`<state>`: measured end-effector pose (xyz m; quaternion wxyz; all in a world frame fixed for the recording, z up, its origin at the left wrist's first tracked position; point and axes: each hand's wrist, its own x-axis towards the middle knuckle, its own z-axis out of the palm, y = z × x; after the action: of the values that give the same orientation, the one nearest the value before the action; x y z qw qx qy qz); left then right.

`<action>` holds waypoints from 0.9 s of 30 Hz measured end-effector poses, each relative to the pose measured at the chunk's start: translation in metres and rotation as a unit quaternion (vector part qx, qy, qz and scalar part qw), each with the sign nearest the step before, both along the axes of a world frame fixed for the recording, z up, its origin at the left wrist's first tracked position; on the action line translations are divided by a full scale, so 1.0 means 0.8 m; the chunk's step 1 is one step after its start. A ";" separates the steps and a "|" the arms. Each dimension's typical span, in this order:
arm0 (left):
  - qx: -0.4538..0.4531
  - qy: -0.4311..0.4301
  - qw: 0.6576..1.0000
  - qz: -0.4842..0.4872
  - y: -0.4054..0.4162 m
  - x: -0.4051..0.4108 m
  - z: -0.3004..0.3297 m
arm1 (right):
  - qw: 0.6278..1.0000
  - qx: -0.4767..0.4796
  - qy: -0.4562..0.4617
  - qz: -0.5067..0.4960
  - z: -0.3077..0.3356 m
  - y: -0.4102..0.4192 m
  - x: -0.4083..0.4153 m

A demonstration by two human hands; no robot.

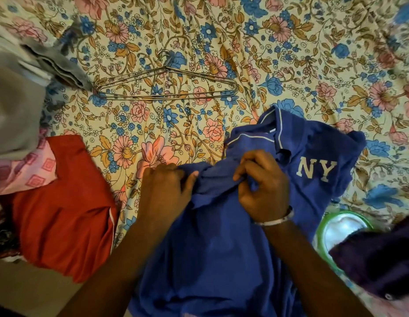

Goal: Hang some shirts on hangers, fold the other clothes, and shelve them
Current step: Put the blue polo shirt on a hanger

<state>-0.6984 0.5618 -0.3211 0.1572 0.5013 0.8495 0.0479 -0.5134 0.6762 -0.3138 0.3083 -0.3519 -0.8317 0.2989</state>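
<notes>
Floral bedsheet covers the bed, cream with pink and blue flowers. Blue polo shirt with white "NY" lettering lies near centre, collar pointing far, lower part running off the near edge. Left hand — grip closed on a bunched fold of the shirt, fingers curled into the cloth. Right hand pinches the same bunched fabric just beside it, below the collar; a bracelet sits on that wrist. Wire hangers lie stacked together far of the shirt, apart from it. Red garment lies near left, a pink patterned cloth overlapping its far-left corner. Grey clothes at far left. Dark purple garment near right — partly over a green-rimmed round object.
</notes>
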 end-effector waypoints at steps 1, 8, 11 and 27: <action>0.001 -0.010 1.000 0.005 0.002 -0.003 -0.002 | 1.000 0.002 0.003 -0.008 -0.003 -0.011 0.004; 0.077 -0.114 0.990 0.010 0.016 0.005 0.002 | 0.999 -0.017 -0.015 -0.029 -0.017 -0.049 0.022; 0.141 -0.212 0.934 0.251 0.020 -0.010 0.010 | 0.998 0.001 -0.032 -0.049 -0.020 -0.051 0.027; 0.174 -0.278 0.920 0.216 0.017 -0.073 0.016 | 0.992 -0.121 0.021 0.040 0.036 0.008 -0.109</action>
<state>-0.7564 0.5751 -0.3080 0.2832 0.2919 0.8372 0.3656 -0.6007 0.6824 -0.2847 0.2688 -0.3467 -0.7961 0.4168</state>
